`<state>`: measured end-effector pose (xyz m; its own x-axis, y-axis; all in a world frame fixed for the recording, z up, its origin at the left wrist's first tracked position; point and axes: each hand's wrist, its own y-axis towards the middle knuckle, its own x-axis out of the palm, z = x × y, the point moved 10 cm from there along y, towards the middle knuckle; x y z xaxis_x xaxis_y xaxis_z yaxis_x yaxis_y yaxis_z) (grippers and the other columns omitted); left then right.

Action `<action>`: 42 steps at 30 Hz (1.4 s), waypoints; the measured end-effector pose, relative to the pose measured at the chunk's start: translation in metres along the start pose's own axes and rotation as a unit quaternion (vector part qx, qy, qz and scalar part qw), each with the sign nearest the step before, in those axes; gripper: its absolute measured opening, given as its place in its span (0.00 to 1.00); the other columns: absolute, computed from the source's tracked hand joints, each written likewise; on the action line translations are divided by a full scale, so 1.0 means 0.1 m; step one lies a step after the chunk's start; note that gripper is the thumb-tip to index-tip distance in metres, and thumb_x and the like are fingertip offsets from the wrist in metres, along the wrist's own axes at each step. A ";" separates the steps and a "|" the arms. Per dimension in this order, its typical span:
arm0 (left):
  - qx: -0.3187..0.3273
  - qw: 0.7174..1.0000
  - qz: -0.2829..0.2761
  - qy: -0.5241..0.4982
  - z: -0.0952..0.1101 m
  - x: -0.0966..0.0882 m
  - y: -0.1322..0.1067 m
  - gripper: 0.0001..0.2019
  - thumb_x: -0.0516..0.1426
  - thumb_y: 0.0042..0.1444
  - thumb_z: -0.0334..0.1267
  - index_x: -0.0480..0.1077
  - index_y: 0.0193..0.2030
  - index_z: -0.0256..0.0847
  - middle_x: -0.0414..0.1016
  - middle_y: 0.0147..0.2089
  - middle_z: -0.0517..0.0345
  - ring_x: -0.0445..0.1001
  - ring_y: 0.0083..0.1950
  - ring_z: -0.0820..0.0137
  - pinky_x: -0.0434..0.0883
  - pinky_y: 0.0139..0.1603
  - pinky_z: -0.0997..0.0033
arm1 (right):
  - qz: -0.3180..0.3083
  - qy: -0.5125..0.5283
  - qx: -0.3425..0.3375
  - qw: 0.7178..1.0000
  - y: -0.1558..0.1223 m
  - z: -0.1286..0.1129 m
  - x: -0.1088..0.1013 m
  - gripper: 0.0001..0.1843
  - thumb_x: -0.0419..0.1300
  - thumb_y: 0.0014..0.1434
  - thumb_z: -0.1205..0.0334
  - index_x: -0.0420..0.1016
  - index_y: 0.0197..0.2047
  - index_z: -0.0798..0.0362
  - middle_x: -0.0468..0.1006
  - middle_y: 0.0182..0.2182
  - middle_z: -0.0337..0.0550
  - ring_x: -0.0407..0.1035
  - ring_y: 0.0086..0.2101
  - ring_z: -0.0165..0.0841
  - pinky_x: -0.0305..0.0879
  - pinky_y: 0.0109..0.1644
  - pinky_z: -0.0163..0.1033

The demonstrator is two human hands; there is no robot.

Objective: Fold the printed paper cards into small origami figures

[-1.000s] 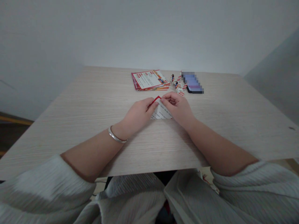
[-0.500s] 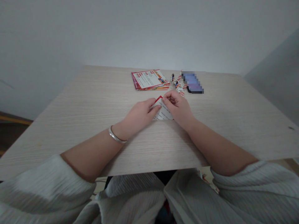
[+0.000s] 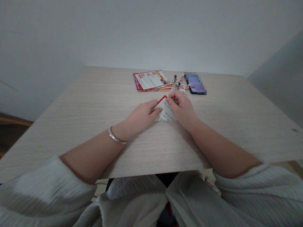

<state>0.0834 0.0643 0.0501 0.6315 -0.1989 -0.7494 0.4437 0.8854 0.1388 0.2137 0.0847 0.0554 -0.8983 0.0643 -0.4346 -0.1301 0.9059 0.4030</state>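
Between my hands is a folded sheet of paper [image 3: 166, 113], white with lines of dark print and a red strip along its upper left edge. My left hand [image 3: 143, 115] grips its left side, thumb lying on the printed face. At the top right corner, my right hand [image 3: 181, 107] pinches the paper between thumb and curled fingers. Part of the sheet's right side is hidden behind that hand. Just beyond my right hand lie crumpled or folded paper pieces [image 3: 179, 84] with red and white stripes.
A stack of printed leaflets [image 3: 151, 80] in red, white and orange lies toward the back of the pale wooden table [image 3: 94, 104]. Right of the paper pieces is a phone [image 3: 195, 84], its screen blurred out. A wall [image 3: 151, 34] rises behind the table.
My right hand has shifted slightly right along with the paper's top corner. A little more of the printed face and red edge shows now. My left hand has barely moved.
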 end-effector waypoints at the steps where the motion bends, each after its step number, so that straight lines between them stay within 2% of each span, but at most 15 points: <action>1: -0.003 1.000 -0.003 0.005 -0.01 0.00 0.00 0.13 0.51 0.68 0.45 0.73 0.42 0.41 0.78 0.38 0.56 0.73 0.38 0.64 0.72 0.48 0.63 | 0.006 0.001 0.002 1.000 0.00 0.01 -0.02 0.07 0.57 0.66 0.62 0.64 0.34 0.46 0.68 0.29 0.35 0.64 0.31 0.32 0.62 0.37 0.41; 7: -0.024 0.999 0.000 0.033 -0.08 0.00 0.00 0.18 0.49 0.69 0.49 0.75 0.46 0.39 0.81 0.42 0.52 0.75 0.41 0.61 0.73 0.51 0.59 | 0.034 0.000 0.010 0.999 0.01 0.02 -0.07 0.09 0.58 0.67 0.63 0.63 0.34 0.46 0.65 0.28 0.33 0.62 0.29 0.30 0.60 0.35 0.39; 12: -0.036 0.999 0.000 0.041 -0.11 0.02 0.00 0.19 0.48 0.70 0.47 0.75 0.47 0.38 0.82 0.45 0.49 0.76 0.43 0.60 0.73 0.51 0.59 | 0.045 -0.015 0.019 0.999 0.02 0.04 -0.05 0.09 0.59 0.66 0.63 0.64 0.33 0.47 0.69 0.28 0.34 0.63 0.30 0.31 0.61 0.36 0.39; 16: -0.044 0.998 0.015 0.041 -0.18 -0.04 0.02 0.18 0.49 0.70 0.47 0.76 0.47 0.38 0.82 0.45 0.49 0.76 0.43 0.60 0.71 0.49 0.59 | 0.013 -0.033 0.043 0.998 0.01 0.11 -0.02 0.07 0.62 0.65 0.63 0.67 0.35 0.48 0.73 0.30 0.35 0.65 0.29 0.30 0.62 0.36 0.39; 19: -0.061 0.997 0.021 0.036 -0.26 -0.08 0.04 0.17 0.51 0.68 0.46 0.76 0.46 0.37 0.81 0.43 0.50 0.74 0.40 0.62 0.69 0.45 0.62 | -0.007 -0.067 0.073 0.995 0.01 0.16 -0.04 0.07 0.65 0.62 0.63 0.71 0.33 0.49 0.76 0.29 0.36 0.66 0.29 0.30 0.62 0.36 0.39; 23: -0.090 0.994 0.008 0.056 -0.35 -0.07 0.06 0.14 0.53 0.67 0.44 0.75 0.40 0.38 0.78 0.36 0.53 0.71 0.35 0.64 0.66 0.39 0.64 | -0.032 -0.097 0.115 0.988 0.00 0.22 -0.04 0.07 0.65 0.60 0.64 0.74 0.31 0.51 0.78 0.28 0.38 0.67 0.29 0.31 0.62 0.35 0.39; 27: -0.107 0.990 -0.008 0.096 -0.40 -0.03 0.08 0.16 0.51 0.69 0.45 0.76 0.40 0.39 0.77 0.35 0.54 0.71 0.34 0.63 0.64 0.38 0.64 | -0.059 -0.115 0.131 0.983 0.02 0.26 0.00 0.06 0.65 0.61 0.64 0.76 0.31 0.51 0.79 0.28 0.38 0.69 0.29 0.31 0.63 0.37 0.40; 33: -0.087 0.983 -0.010 0.160 -0.37 0.00 0.10 0.16 0.53 0.70 0.45 0.78 0.45 0.37 0.81 0.45 0.46 0.77 0.44 0.58 0.71 0.49 0.59 | -0.081 -0.183 0.126 0.972 0.08 0.31 0.03 0.05 0.66 0.63 0.66 0.81 0.34 0.53 0.84 0.35 0.42 0.73 0.35 0.34 0.65 0.42 0.41; 35: -0.085 0.986 0.017 0.141 -0.37 -0.03 0.08 0.16 0.56 0.69 0.44 0.76 0.54 0.37 0.82 0.48 0.46 0.78 0.46 0.57 0.73 0.52 0.58 | -0.092 -0.206 0.121 0.967 0.09 0.33 0.04 0.05 0.66 0.63 0.65 0.83 0.35 0.54 0.84 0.36 0.44 0.74 0.37 0.35 0.65 0.42 0.40; 37: -0.056 0.990 0.058 0.117 -0.33 -0.08 0.07 0.22 0.58 0.66 0.41 0.70 0.64 0.35 0.80 0.55 0.44 0.79 0.51 0.57 0.75 0.55 0.57 | -0.104 -0.224 0.123 0.961 0.10 0.36 0.06 0.06 0.66 0.64 0.64 0.83 0.35 0.54 0.85 0.36 0.45 0.75 0.37 0.35 0.65 0.42 0.40; 38: -0.035 0.990 0.072 0.116 -0.30 -0.10 0.06 0.23 0.59 0.66 0.40 0.68 0.66 0.34 0.78 0.57 0.43 0.78 0.53 0.57 0.75 0.57 0.57 | -0.109 -0.231 0.127 0.958 0.10 0.37 0.07 0.06 0.66 0.64 0.64 0.83 0.35 0.54 0.85 0.36 0.45 0.75 0.37 0.35 0.65 0.42 0.40; 40: 0.002 0.988 0.070 0.140 -0.24 -0.08 0.07 0.19 0.56 0.68 0.38 0.72 0.62 0.34 0.76 0.58 0.40 0.77 0.55 0.56 0.75 0.60 0.55 | -0.118 -0.244 0.135 0.953 0.09 0.38 0.07 0.06 0.66 0.64 0.63 0.84 0.36 0.54 0.86 0.37 0.46 0.75 0.37 0.36 0.65 0.42 0.41; 42: 0.024 0.984 0.044 0.170 -0.21 -0.02 0.09 0.16 0.52 0.71 0.38 0.78 0.53 0.34 0.76 0.55 0.39 0.77 0.55 0.55 0.75 0.61 0.52 | -0.124 -0.255 0.140 0.949 0.09 0.38 0.08 0.06 0.66 0.65 0.62 0.85 0.38 0.54 0.86 0.38 0.47 0.75 0.38 0.37 0.65 0.43 0.41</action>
<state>0.0729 0.0809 0.0393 0.4233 0.0365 -0.9052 0.4319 0.8702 0.2370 0.2215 0.1092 0.0249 -0.5256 -0.0370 -0.8500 -0.1308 0.9907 0.0378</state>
